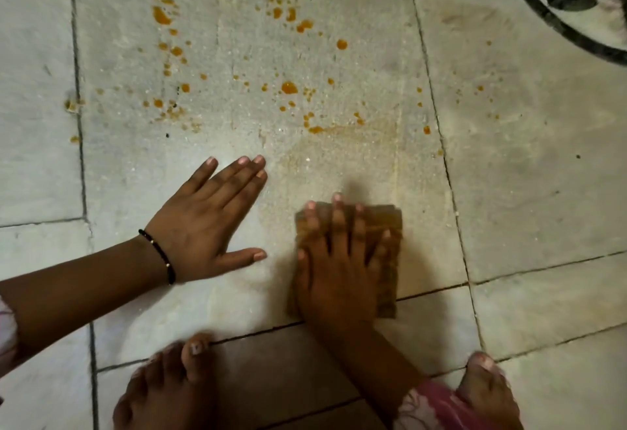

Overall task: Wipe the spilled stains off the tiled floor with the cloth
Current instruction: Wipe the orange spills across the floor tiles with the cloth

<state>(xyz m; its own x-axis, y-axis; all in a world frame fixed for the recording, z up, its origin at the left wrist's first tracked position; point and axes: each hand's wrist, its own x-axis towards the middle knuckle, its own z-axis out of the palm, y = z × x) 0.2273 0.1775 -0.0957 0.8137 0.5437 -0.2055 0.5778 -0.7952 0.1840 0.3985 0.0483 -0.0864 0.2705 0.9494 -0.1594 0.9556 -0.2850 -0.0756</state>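
Orange stains (289,88) lie scattered in drops and smears over the upper half of a pale floor tile (210,294). A folded brown cloth (390,260) lies flat on the tile's lower right part. My right hand (339,260) presses down on the cloth with straight, spread fingers. My left hand (207,226), a dark beaded bracelet on its wrist, rests flat on the bare tile to the left of the cloth, fingers straight. A faint yellowish smear (342,158) runs from the cloth up toward the drops.
Both bare feet, the left foot (169,385) and the right foot (488,392), stand at the bottom edge near a brown tile (271,361). A dark round object with a ring-shaped rim (556,22) sits at the top right corner. Dark grout lines cross the floor.
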